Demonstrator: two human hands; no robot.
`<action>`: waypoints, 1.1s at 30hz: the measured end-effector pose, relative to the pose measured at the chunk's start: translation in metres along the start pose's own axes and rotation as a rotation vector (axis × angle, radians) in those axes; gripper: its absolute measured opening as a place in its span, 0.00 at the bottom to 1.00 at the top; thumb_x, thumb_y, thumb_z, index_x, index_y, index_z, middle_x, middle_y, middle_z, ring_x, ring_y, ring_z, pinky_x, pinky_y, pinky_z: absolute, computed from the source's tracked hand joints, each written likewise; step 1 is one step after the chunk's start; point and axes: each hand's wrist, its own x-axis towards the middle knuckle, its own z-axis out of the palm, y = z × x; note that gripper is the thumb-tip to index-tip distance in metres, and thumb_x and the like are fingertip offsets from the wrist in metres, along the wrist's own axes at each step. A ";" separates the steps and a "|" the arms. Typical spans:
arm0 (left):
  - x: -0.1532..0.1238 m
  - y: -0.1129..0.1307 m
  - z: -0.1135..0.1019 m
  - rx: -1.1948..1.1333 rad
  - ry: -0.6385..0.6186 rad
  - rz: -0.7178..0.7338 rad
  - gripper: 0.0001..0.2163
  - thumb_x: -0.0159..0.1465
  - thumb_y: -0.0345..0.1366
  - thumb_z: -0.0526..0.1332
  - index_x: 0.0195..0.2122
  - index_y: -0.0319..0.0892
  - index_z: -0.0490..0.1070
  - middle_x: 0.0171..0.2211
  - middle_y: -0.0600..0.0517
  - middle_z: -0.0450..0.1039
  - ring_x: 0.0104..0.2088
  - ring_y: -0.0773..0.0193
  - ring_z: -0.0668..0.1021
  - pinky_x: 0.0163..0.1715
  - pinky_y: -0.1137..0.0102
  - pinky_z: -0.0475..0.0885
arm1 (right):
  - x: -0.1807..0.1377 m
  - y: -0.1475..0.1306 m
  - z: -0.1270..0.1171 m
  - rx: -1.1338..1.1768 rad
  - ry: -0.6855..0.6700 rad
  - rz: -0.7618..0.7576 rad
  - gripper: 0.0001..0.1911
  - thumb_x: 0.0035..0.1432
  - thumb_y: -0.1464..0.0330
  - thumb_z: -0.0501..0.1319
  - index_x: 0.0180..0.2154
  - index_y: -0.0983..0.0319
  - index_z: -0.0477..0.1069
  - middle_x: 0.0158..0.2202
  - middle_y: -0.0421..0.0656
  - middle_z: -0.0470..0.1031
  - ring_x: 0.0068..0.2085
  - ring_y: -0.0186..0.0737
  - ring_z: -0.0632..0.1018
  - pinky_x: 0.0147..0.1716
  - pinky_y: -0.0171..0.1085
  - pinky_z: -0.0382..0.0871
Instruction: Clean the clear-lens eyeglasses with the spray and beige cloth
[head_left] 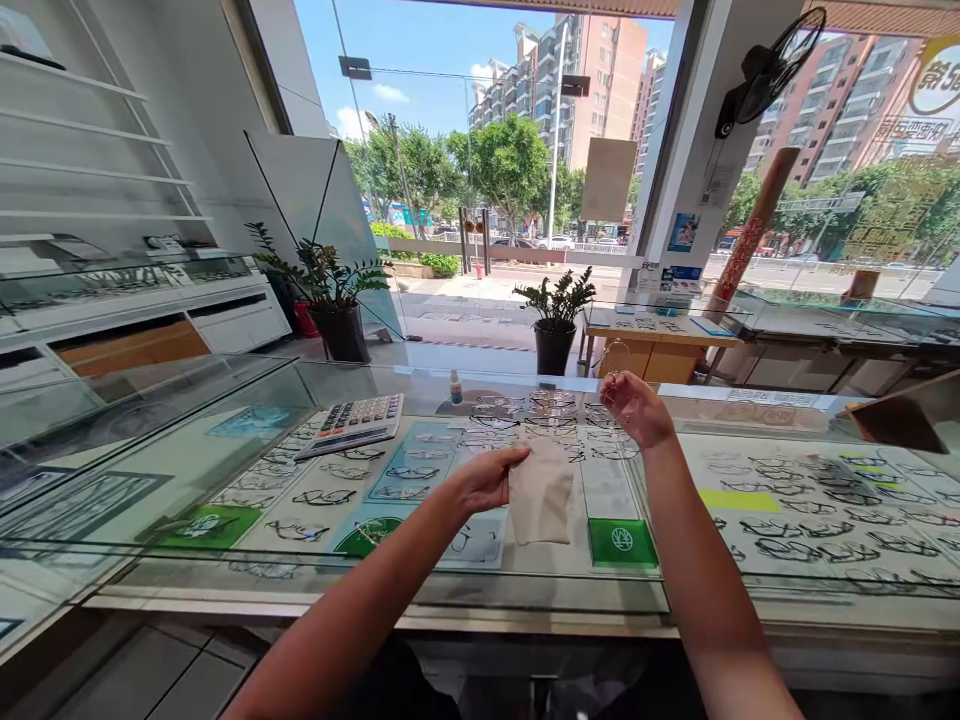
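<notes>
My left hand (491, 478) pinches the top edge of a beige cloth (541, 500), which hangs down over the glass counter (480, 590). Raised higher on the right, my right hand (634, 405) is closed on a thin-rimmed pair of eyeglasses (616, 355); one round lens rim stands up above the fingers, and the rest is partly hidden by the hand. Beneath both hands, rows of eyeglass frames (555, 405) lie inside the counter.
A calculator (360, 420) and a small spray bottle (455, 388) rest on the glass. Green cards (621, 543) lie inside the counter. Potted plants (555, 340) stand beyond it by the window. A fan (772, 75) hangs on the pillar.
</notes>
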 end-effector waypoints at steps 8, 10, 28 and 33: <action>-0.011 -0.025 -0.050 -0.008 0.135 -0.007 0.12 0.69 0.25 0.63 0.53 0.31 0.75 0.39 0.40 0.85 0.35 0.56 0.87 0.37 0.68 0.82 | -0.012 0.031 -0.017 -0.010 -0.023 0.058 0.15 0.56 0.54 0.73 0.30 0.57 0.77 0.35 0.39 0.77 0.41 0.39 0.79 0.47 0.40 0.75; -0.015 -0.020 -0.055 -0.008 0.151 0.014 0.13 0.67 0.24 0.64 0.53 0.31 0.74 0.39 0.41 0.84 0.35 0.56 0.87 0.37 0.68 0.82 | -0.013 0.033 -0.016 -0.018 -0.036 0.059 0.15 0.56 0.54 0.73 0.29 0.57 0.77 0.34 0.40 0.76 0.41 0.40 0.78 0.46 0.41 0.75; -0.039 0.013 -0.028 0.742 0.385 0.546 0.27 0.54 0.37 0.78 0.55 0.45 0.78 0.65 0.41 0.72 0.72 0.37 0.66 0.68 0.56 0.66 | -0.019 0.033 -0.001 -0.074 -0.171 0.085 0.17 0.56 0.54 0.73 0.28 0.60 0.77 0.31 0.40 0.74 0.37 0.39 0.76 0.43 0.39 0.72; -0.046 0.040 0.031 1.273 0.307 1.211 0.30 0.63 0.42 0.73 0.66 0.48 0.71 0.71 0.44 0.68 0.74 0.45 0.65 0.75 0.53 0.54 | -0.016 0.017 0.023 -0.128 -0.274 0.104 0.17 0.56 0.55 0.74 0.26 0.61 0.79 0.29 0.42 0.74 0.37 0.41 0.77 0.44 0.42 0.72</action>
